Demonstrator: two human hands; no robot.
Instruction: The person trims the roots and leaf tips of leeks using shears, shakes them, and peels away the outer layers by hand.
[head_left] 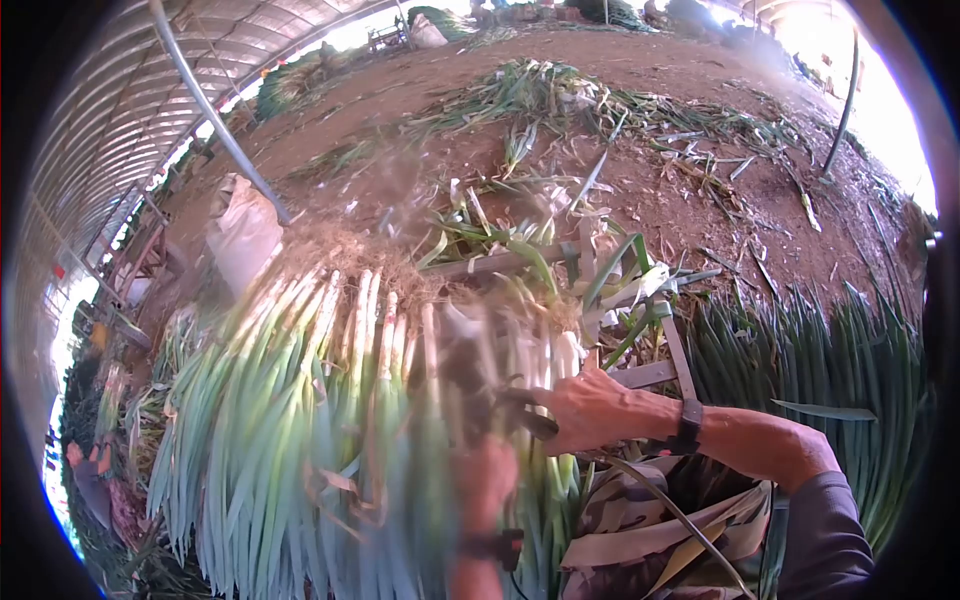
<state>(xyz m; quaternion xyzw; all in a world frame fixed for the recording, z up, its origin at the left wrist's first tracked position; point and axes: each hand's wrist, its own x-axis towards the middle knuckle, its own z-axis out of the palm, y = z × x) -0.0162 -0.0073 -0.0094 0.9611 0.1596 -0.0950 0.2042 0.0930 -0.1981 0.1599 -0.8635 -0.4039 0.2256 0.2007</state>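
The green onions (pixel 290 400) lay in a broad row, roots away from the person and leaves pointing back, mostly to the left of both hands. At the row's right end, the right hand (pixel 590 410) had its grip curled round a dark object (pixel 538 422). The left hand (pixel 487 475) blurred over the leaves; its grip's state could not be told.
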